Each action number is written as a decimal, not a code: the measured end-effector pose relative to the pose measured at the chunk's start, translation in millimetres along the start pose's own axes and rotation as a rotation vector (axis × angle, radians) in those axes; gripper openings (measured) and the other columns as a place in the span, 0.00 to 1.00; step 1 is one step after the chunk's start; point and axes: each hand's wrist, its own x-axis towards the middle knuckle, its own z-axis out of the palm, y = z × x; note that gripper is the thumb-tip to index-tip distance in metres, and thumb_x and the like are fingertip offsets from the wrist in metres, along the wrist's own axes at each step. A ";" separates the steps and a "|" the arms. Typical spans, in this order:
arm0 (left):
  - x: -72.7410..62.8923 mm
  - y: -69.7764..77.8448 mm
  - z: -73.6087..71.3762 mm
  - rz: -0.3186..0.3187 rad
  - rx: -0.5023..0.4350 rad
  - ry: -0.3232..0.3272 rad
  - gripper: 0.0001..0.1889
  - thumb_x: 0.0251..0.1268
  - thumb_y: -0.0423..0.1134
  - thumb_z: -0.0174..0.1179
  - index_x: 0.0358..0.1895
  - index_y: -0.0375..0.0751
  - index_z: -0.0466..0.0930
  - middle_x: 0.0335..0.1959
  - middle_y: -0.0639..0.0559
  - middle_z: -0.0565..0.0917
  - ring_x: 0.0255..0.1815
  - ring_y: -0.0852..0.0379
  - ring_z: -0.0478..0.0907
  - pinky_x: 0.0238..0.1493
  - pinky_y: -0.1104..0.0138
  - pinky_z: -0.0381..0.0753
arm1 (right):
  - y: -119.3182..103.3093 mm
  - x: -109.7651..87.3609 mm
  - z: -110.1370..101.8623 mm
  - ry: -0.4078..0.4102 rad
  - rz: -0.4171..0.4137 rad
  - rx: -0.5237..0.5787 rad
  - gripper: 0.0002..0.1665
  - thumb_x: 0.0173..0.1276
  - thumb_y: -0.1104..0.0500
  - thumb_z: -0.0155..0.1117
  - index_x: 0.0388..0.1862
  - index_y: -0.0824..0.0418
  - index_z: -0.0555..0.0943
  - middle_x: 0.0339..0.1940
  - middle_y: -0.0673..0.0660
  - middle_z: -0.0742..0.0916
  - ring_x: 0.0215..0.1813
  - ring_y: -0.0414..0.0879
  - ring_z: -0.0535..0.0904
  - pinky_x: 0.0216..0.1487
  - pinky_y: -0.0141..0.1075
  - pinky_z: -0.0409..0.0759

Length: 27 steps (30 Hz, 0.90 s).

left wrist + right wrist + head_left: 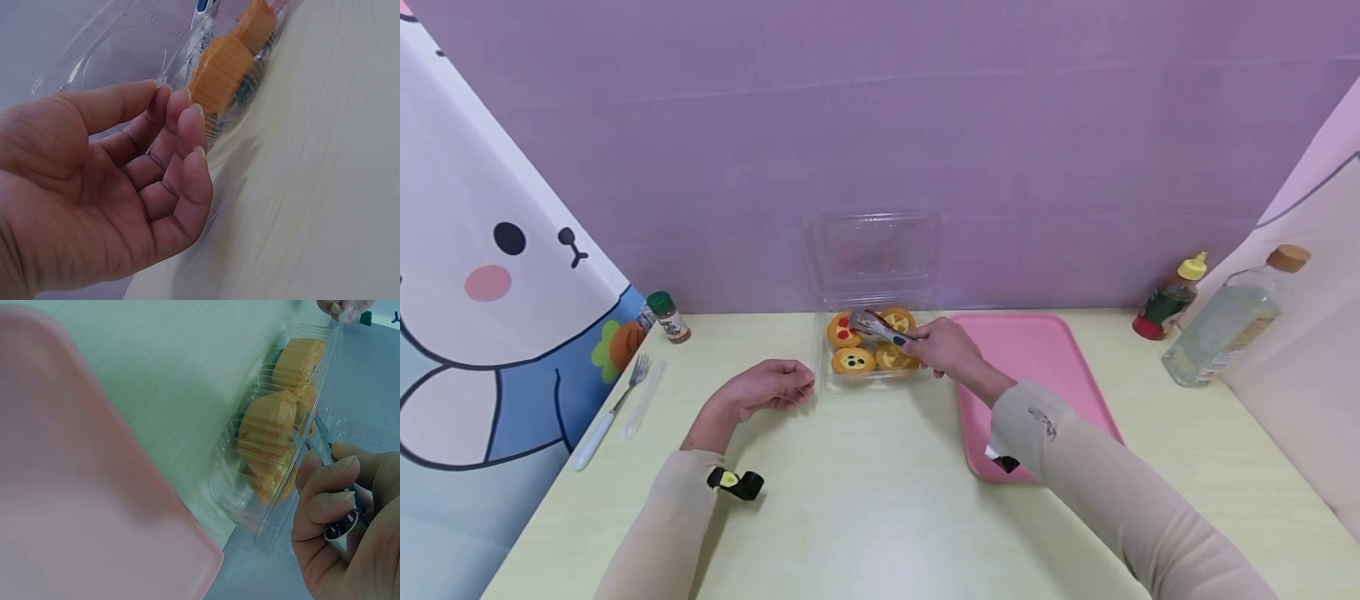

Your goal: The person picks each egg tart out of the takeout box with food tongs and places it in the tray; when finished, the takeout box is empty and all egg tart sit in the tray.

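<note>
1. Head view: right hand [951, 348] grips the tongs [889, 332], fingers curled round the handles; how wide the tips stand, or whether they hold a tart, cannot be told
2. Left hand [771, 383] appears to pinch the rim of the clear container [240, 507], thumb against fingertip
3. Risk: tips off-centre could tear or drop the red-topped tart [842, 331]; thin plastic could tip or slide if the left pinch slips
4. Tongs lie over the container; long axis slants across it, tips pointing left and slightly away from the person
</note>
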 end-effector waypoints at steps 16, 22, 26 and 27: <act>0.1 1.1 0.4 -0.023 0.006 0.024 0.16 0.78 0.43 0.53 0.53 0.31 0.75 0.38 0.51 0.82 0.38 0.57 0.78 0.43 0.66 0.79 | 1.3 1.0 -0.9 -0.017 -0.008 0.071 0.24 0.73 0.51 0.63 0.65 0.54 0.80 0.22 0.54 0.84 0.14 0.41 0.67 0.16 0.31 0.66; -0.8 3.2 0.8 -0.020 0.003 0.020 0.17 0.78 0.43 0.53 0.53 0.30 0.75 0.38 0.51 0.82 0.38 0.57 0.78 0.43 0.65 0.80 | -4.4 1.7 -3.0 -0.025 -0.004 -0.003 0.20 0.73 0.50 0.62 0.60 0.53 0.84 0.23 0.53 0.83 0.16 0.41 0.70 0.17 0.31 0.67; -0.7 3.4 1.4 -0.018 0.005 0.011 0.17 0.78 0.43 0.53 0.53 0.30 0.74 0.39 0.51 0.82 0.38 0.57 0.78 0.43 0.65 0.79 | -6.7 1.9 -2.9 -0.035 -0.004 -0.052 0.21 0.74 0.50 0.61 0.62 0.52 0.83 0.22 0.52 0.83 0.17 0.41 0.71 0.18 0.31 0.68; -0.9 3.3 1.4 -0.013 0.010 0.006 0.17 0.78 0.44 0.53 0.53 0.30 0.74 0.39 0.51 0.82 0.38 0.57 0.78 0.43 0.66 0.79 | -7.0 2.0 -2.5 -0.039 -0.004 -0.062 0.21 0.74 0.50 0.61 0.63 0.52 0.82 0.22 0.51 0.83 0.16 0.41 0.71 0.18 0.31 0.68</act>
